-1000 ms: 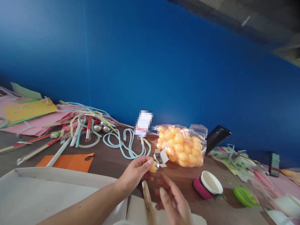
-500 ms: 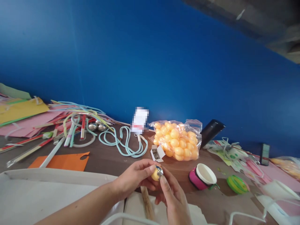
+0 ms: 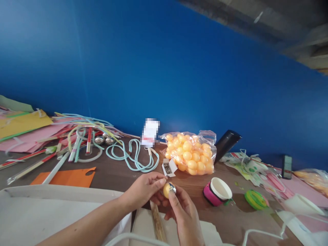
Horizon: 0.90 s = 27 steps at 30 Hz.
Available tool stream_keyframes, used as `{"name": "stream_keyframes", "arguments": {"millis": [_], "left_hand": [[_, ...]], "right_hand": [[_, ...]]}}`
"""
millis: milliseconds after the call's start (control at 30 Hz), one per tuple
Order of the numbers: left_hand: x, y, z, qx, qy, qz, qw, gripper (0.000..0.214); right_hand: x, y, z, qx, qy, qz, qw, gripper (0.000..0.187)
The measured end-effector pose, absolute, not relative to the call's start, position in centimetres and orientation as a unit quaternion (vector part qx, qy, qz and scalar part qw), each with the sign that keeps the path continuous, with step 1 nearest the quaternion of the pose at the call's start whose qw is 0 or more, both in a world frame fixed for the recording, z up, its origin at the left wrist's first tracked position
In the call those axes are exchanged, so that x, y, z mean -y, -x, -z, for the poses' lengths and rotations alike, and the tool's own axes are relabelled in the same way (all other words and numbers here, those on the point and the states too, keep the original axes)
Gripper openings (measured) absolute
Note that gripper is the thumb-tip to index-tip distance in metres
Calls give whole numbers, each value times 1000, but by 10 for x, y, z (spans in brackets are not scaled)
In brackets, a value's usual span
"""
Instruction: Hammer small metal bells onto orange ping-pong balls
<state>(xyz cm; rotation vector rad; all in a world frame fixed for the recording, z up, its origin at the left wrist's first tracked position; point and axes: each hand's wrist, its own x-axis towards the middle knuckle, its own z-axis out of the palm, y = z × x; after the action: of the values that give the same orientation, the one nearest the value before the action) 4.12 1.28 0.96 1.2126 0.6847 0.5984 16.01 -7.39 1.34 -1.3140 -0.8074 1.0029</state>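
Note:
My left hand (image 3: 146, 188) pinches a small orange ball (image 3: 167, 190) between thumb and fingers, low in the middle of the view. A shiny silver pin head (image 3: 172, 187) sits on the ball's right side. My right hand (image 3: 183, 213) comes up from below with its forefinger and thumb closed on that pin. Just behind lies a small open white box of pins (image 3: 168, 167). A clear bag of several orange balls (image 3: 190, 156) rests beyond it on the brown table (image 3: 118, 174).
A pale board (image 3: 51, 205) lies at lower left with a wooden stick (image 3: 156, 222) beside it. An orange card (image 3: 64, 177), light-blue cord (image 3: 133, 157), straws and coloured papers (image 3: 28, 126) fill the left. A pink-and-white cup (image 3: 216, 191), green ring (image 3: 255, 200) and black cylinder (image 3: 227, 143) lie right.
My right hand has risen from below and closed its fingertips on the silver pin at the ball. My left hand drew the ball slightly nearer. The view shifted a little.

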Motion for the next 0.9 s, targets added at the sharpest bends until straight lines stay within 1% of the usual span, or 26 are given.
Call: {"name": "stream_keyframes", "arguments": {"millis": [100, 167, 200, 267, 300, 433, 600, 767, 900], "left_hand": [[-24, -40, -11, -364, -593, -303, 652, 38], [-34, -42, -14, -401, -653, -296, 570, 34], [-40, -45, -17, -416, -696, -274, 516, 32], [-52, -53, -22, -437, -793, -243, 349, 25], [-57, -58, -24, -442, -805, -238, 317, 21], [-71, -86, -27, -454, -830, -184, 267, 15], [-71, -118, -32, -457, -846, -129, 242, 11], [-71, -130, -35, -466, -848, -111, 227, 13], [-72, -126, -33, -466, -847, -117, 226, 13]], "right_hand": [[75, -162, -10, 275, 568, -419, 653, 36], [75, -164, -9, 238, 566, -408, 676, 35], [76, -165, -9, 228, 565, -405, 682, 35], [77, -168, -9, 226, 556, -406, 689, 35], [77, -169, -9, 232, 550, -408, 691, 35], [78, -174, -10, 260, 529, -413, 694, 32], [78, -177, -9, 250, 509, -422, 707, 35], [76, -181, -5, 239, 507, -428, 709, 42], [74, -183, -4, 233, 504, -439, 706, 41]]}}
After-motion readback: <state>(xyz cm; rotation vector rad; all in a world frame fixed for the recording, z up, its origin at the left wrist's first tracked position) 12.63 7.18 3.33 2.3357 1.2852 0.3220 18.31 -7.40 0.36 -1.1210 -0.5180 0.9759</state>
